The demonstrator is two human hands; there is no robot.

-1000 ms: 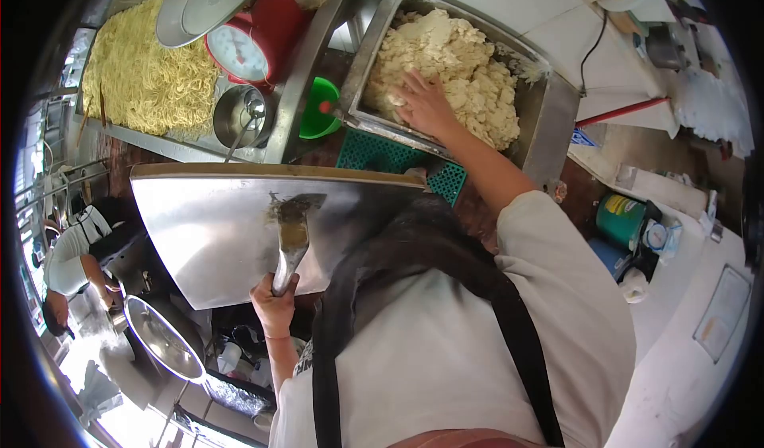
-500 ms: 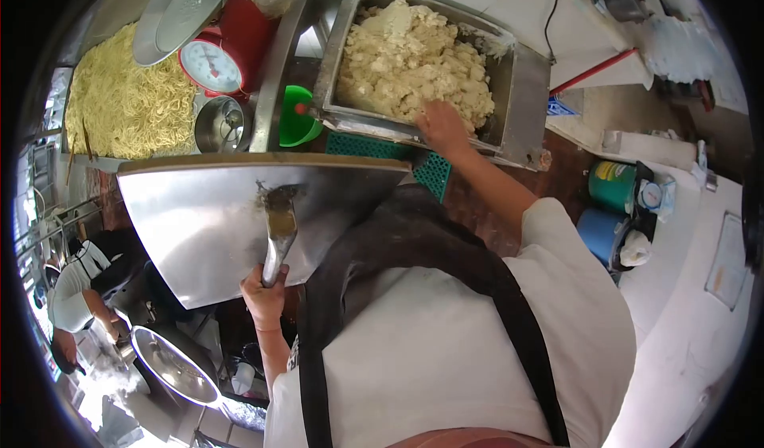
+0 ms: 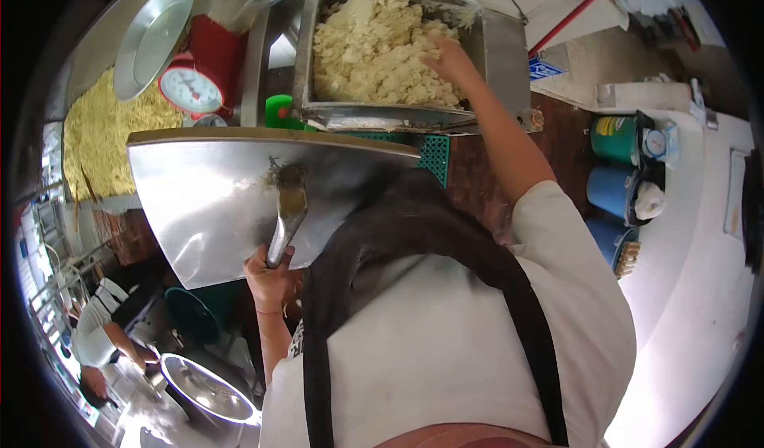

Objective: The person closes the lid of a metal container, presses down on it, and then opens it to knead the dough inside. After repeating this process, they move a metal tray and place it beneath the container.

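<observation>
My left hand (image 3: 269, 279) is closed round the handle of a metal scraper (image 3: 288, 213), whose blade end lies near a dark smudge on a shiny metal sheet (image 3: 191, 201). Crumbly pale dough (image 3: 370, 46) fills most of a rectangular metal bin (image 3: 473, 50). My right hand (image 3: 452, 60) is at the right part of this dough, its fingers partly sunk in or hidden by it, so what they grip cannot be made out.
A red scale (image 3: 191, 90) with a round metal pan (image 3: 155, 40) stands left of the bin, beside yellow noodles (image 3: 111, 142). A green container (image 3: 278, 112) sits below the bin. Buckets (image 3: 611, 192) line the right wall. Another person (image 3: 99, 333) works at lower left near a large metal bowl (image 3: 208, 388).
My right hand has moved from the bin's front edge farther into the dough. The view has shifted, and the bin and scale appear farther left and higher. My left hand still holds the scraper.
</observation>
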